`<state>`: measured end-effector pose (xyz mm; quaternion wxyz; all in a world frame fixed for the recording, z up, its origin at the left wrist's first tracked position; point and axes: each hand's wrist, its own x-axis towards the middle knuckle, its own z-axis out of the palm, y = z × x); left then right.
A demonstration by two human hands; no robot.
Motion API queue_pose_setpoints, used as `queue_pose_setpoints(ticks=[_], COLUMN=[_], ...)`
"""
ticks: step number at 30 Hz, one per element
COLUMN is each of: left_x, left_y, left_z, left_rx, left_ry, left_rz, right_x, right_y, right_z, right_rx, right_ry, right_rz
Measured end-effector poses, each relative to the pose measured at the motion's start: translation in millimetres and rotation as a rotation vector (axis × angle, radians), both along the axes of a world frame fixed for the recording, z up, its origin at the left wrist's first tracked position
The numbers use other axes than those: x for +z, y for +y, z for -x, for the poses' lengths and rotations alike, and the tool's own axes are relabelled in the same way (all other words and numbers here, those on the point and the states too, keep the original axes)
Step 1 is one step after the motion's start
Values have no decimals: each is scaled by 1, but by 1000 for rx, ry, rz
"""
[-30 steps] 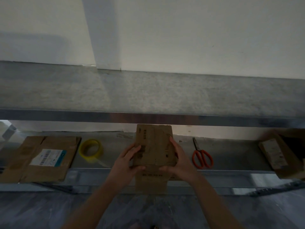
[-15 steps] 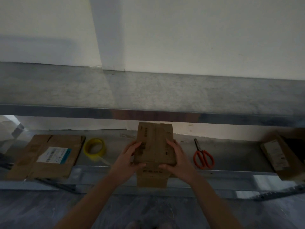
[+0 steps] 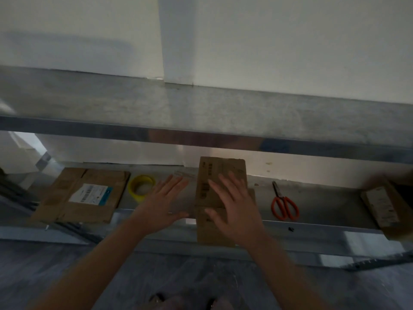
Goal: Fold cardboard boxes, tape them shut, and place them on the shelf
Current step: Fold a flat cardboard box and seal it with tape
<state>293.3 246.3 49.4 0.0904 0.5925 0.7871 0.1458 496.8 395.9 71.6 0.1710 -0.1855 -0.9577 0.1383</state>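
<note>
Half a second ago both hands gripped the small cardboard box (image 3: 220, 173) by its sides. Now the left hand (image 3: 162, 203) has let go and hovers just left of it above the lower shelf (image 3: 324, 199), fingers (image 3: 176, 184) straight and spread, holding nothing. The right hand (image 3: 238, 210) has moved onto the box's top face, its fingers also spread flat rather than curled round an edge. The box lies lengthways on the lower shelf, with its near end over the front edge.

Left of it are a yellow tape roll (image 3: 142, 187) and a flattened carton (image 3: 82, 195) bearing a label; red-handled scissors (image 3: 285, 205) lie to the right. At the far right stands another carton (image 3: 383, 205), blurred, with a dark opening; its contents cannot be made out.
</note>
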Motion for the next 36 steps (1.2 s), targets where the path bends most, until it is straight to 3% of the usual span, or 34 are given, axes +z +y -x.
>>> queue_pose_setpoints(ticks=[5,8,13,15,22,27,36], left_x=[-5,-29,-76,-83,-104,-108,-105], left_y=[-48,-69,-73,-67,-42,-45,-59], left_z=[71,116,159,166,177,183,187], left_rx=[-6,-33,-97,-131,-180,-237,-362], left_ry=[238,276,253,239,201,203,314], left_rz=[102,242,360,366,334,307,187], right_x=[-14,-48,-102,-113,-143,-153,-155], right_y=[-62,-95,-109,-107,-95,-93,-77], right_z=[74,117,163,177,204,200,192], right_rx=[80,-55,-335,-387,-507,-482,-331], right_ry=[-49,-134,-406,-472,-457,-406,-387], right_rz=[-45,-65,295,336,287,283,513])
